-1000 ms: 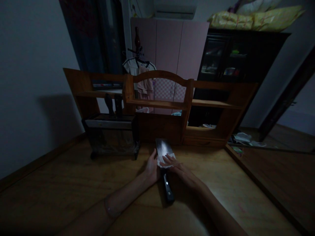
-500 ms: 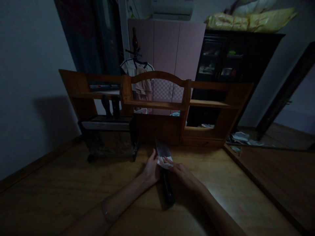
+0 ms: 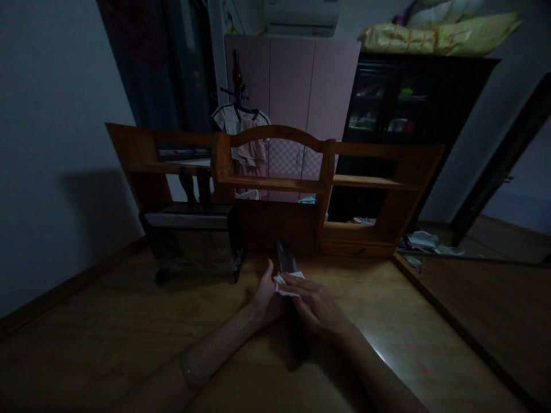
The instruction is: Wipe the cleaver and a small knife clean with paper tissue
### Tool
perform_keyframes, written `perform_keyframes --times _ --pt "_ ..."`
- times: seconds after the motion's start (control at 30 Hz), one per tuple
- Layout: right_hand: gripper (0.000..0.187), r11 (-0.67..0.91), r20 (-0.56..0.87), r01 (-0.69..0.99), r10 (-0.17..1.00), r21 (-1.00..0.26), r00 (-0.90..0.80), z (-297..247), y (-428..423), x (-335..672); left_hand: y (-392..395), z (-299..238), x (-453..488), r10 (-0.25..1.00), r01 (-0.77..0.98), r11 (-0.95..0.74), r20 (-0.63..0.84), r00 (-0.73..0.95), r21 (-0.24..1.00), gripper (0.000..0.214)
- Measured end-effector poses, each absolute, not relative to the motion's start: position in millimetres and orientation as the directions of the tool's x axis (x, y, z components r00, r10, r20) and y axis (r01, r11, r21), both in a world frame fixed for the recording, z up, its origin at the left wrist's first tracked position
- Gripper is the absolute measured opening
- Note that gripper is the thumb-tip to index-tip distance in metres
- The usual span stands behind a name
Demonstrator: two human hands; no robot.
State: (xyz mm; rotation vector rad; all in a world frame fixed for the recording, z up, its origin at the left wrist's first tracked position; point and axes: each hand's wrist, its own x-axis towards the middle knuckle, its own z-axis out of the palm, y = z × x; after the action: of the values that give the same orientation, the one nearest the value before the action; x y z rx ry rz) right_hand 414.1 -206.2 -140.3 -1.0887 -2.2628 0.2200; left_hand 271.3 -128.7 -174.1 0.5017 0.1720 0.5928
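A cleaver (image 3: 287,261) with a dark handle (image 3: 298,339) lies on the wooden table (image 3: 129,321), its blade tilted up on edge and pointing away from me. My left hand (image 3: 267,295) rests against the blade's left side, fingers curled around it. My right hand (image 3: 316,307) presses a small white tissue (image 3: 284,284) against the blade where it meets the handle, fingers closed on the tissue.
A knife block (image 3: 191,235) with two dark handles (image 3: 196,186) sticking up stands at the back left. A wooden desk shelf (image 3: 279,183) runs along the table's far edge. Behind are a pink wardrobe (image 3: 297,86) and a dark cabinet (image 3: 400,109).
The blade has turned from lying flat to standing on edge. My right hand slid the tissue back toward the handle and now covers more of it.
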Motion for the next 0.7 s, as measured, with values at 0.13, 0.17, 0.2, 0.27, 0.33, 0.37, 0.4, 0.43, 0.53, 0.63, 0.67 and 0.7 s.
perform_keyframes --times 0.13,0.17,0.2,0.27,0.33,0.37,0.4,0.43,0.53,0.63,0.67,0.7 --pt "0.045 0.643 0.456 0.674 0.754 -0.364 -0.473 -139.6 -207.5 412.3 -127.0 -176.5 270.8 0.555 -0.502 0.752 0.002 0.832 0.426 0.063" --pt "0.045 0.640 0.454 0.679 0.756 -0.359 -0.471 -139.3 -207.8 411.7 -126.8 -176.9 270.4 0.560 -0.508 0.752 0.001 0.829 0.419 0.063" --pt "0.045 0.639 0.453 0.684 0.756 -0.353 -0.473 -139.1 -207.9 411.1 -126.7 -177.2 270.0 0.566 -0.516 0.750 0.001 0.824 0.413 0.063" --pt "0.046 0.639 0.454 0.692 0.753 -0.335 -0.476 -139.2 -207.9 410.1 -126.8 -177.1 269.3 0.573 -0.526 0.749 0.004 0.820 0.403 0.062" --pt "0.048 0.645 0.464 0.700 0.744 -0.308 -0.482 -140.0 -207.3 409.3 -126.9 -176.7 268.8 0.565 -0.520 0.755 0.007 0.825 0.400 0.062" --pt "0.049 0.649 0.468 0.702 0.738 -0.293 -0.486 -140.5 -206.8 409.1 -127.0 -176.5 268.7 0.563 -0.518 0.756 0.007 0.826 0.401 0.062" --pt "0.051 0.652 0.471 0.705 0.733 -0.281 -0.490 -141.0 -206.4 408.9 -127.1 -176.2 268.7 0.560 -0.515 0.757 0.005 0.828 0.402 0.062" --pt "0.052 0.653 0.473 0.707 0.731 -0.273 -0.493 -141.3 -205.9 408.9 -127.2 -175.8 268.7 0.557 -0.511 0.758 0.005 0.830 0.405 0.063" --pt "0.054 0.639 0.469 0.719 0.741 -0.273 -0.480 -142.0 -204.9 408.9 -128.2 -174.0 268.9 0.553 -0.513 0.756 0.022 0.833 0.406 0.063" --pt "0.054 0.608 0.465 0.735 0.766 -0.299 -0.444 -143.3 -204.2 408.7 -129.1 -172.2 268.9 0.551 -0.518 0.761 0.033 0.834 0.391 0.060" --pt "0.053 0.597 0.464 0.739 0.774 -0.312 -0.430 -144.0 -204.1 408.5 -129.0 -172.0 268.9 0.556 -0.522 0.761 0.028 0.831 0.386 0.058" --pt "0.053 0.587 0.465 0.740 0.782 -0.327 -0.415 -144.8 -203.9 408.1 -128.6 -172.2 268.9 0.562 -0.525 0.760 0.019 0.827 0.383 0.057"
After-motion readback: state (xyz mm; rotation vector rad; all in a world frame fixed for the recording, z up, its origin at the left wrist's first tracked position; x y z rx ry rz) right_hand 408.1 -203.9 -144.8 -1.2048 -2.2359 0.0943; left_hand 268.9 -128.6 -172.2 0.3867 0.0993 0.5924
